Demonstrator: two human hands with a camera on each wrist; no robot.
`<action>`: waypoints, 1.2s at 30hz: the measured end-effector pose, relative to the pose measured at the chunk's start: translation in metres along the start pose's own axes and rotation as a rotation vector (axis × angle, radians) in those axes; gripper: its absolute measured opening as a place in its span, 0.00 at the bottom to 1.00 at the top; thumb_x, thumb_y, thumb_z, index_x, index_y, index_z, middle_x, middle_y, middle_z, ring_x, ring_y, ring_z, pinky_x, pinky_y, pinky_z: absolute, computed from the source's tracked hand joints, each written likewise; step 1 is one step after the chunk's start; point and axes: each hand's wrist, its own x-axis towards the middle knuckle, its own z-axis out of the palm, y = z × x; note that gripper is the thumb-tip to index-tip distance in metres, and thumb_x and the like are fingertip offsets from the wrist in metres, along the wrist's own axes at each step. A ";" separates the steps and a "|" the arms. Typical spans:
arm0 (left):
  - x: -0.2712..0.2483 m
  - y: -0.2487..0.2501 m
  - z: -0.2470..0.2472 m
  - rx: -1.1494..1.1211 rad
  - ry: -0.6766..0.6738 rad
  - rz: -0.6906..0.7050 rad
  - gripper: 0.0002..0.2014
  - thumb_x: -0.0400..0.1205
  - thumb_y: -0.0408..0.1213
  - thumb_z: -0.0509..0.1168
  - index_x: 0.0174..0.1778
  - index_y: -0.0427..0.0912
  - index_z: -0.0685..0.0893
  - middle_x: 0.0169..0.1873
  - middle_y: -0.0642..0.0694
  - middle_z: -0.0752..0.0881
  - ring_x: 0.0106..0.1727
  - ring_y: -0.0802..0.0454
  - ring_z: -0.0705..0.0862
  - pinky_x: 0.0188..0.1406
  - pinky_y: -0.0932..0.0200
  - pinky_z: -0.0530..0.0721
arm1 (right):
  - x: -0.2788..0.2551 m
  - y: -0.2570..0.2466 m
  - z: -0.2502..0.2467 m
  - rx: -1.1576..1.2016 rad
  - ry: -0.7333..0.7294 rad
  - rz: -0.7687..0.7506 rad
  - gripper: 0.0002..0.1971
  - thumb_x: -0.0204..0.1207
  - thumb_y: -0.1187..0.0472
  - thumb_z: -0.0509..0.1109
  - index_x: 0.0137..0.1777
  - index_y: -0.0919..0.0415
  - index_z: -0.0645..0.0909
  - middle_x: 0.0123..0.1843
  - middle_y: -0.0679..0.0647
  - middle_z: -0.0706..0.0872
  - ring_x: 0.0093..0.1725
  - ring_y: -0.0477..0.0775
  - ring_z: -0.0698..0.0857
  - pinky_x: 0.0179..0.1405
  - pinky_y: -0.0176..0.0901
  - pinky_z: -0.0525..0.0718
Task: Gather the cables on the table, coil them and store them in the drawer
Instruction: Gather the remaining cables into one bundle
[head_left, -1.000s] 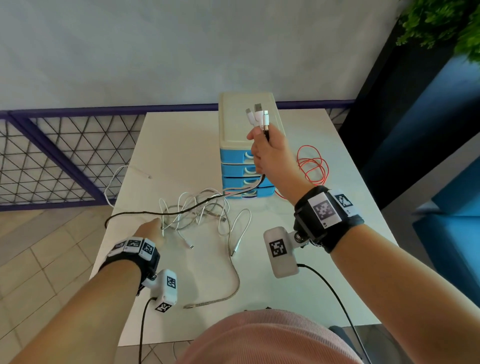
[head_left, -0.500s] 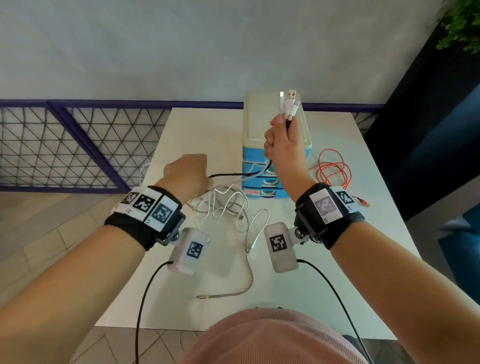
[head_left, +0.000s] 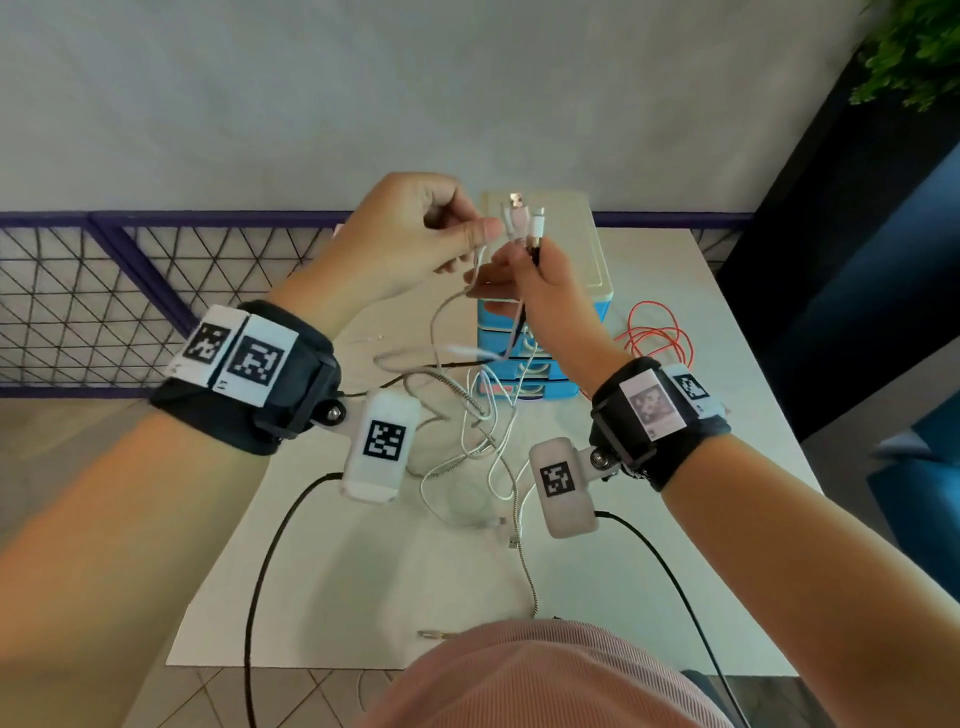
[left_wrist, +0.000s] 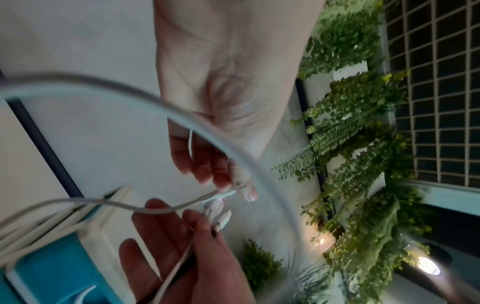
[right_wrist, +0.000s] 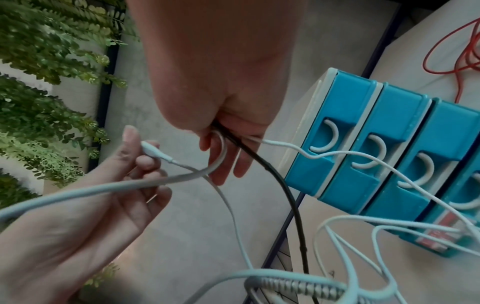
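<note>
White counter (head_left: 675, 545) fills the lower mid of head view, w/ a purple mesh railing (head_left: 104, 291) off its left edge and a dark panel w/ green plants (head_left: 914, 47) at right. At the counter's far end stands a small drawer unit (head_left: 545, 364), cream top, blue drawer fronts w/ white loop handles, all drawers closed. Red cable (head_left: 657, 343) lies loosely looped on the counter just right of the unit, untouched. Tangle of white and braided cables (head_left: 483, 441) hangs from the hands down onto the counter mid, one braided end trailing near the person's pink shirt (head_left: 545, 675).

Both hands raised above the counter in front of the drawer unit. Right hand (head_left: 540, 291): grip closed round a bunch of cable ends, several white plus one black cable (right_wrist: 285, 195), connectors (head_left: 524, 221) sticking up above the fist. Left hand (head_left: 400, 234): thumb and forefinger pinch a single white plug (right_wrist: 152, 150), brought right beside the right hand's bunch; other fingers loosely curled, a thicker grey-white cable (right_wrist: 130, 185) running across its palm side.
</note>
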 end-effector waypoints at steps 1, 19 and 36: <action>0.002 -0.002 0.003 -0.007 0.013 0.000 0.12 0.77 0.42 0.72 0.42 0.34 0.84 0.28 0.45 0.85 0.26 0.57 0.83 0.31 0.61 0.84 | -0.001 0.002 0.001 -0.034 -0.033 -0.006 0.10 0.89 0.62 0.52 0.51 0.64 0.73 0.46 0.58 0.89 0.40 0.48 0.91 0.42 0.40 0.85; -0.031 -0.104 0.019 0.367 -0.308 -0.088 0.22 0.79 0.19 0.49 0.54 0.47 0.79 0.52 0.49 0.79 0.54 0.53 0.78 0.57 0.57 0.76 | 0.006 0.016 -0.015 -0.056 0.121 -0.131 0.13 0.89 0.62 0.47 0.44 0.61 0.67 0.36 0.55 0.84 0.36 0.49 0.88 0.48 0.47 0.83; -0.088 -0.203 0.010 0.985 -0.614 -0.504 0.12 0.82 0.52 0.61 0.44 0.52 0.87 0.79 0.45 0.61 0.81 0.42 0.53 0.79 0.37 0.46 | 0.013 -0.019 -0.044 0.112 0.424 -0.100 0.12 0.89 0.62 0.48 0.45 0.57 0.68 0.30 0.51 0.68 0.20 0.44 0.70 0.24 0.38 0.76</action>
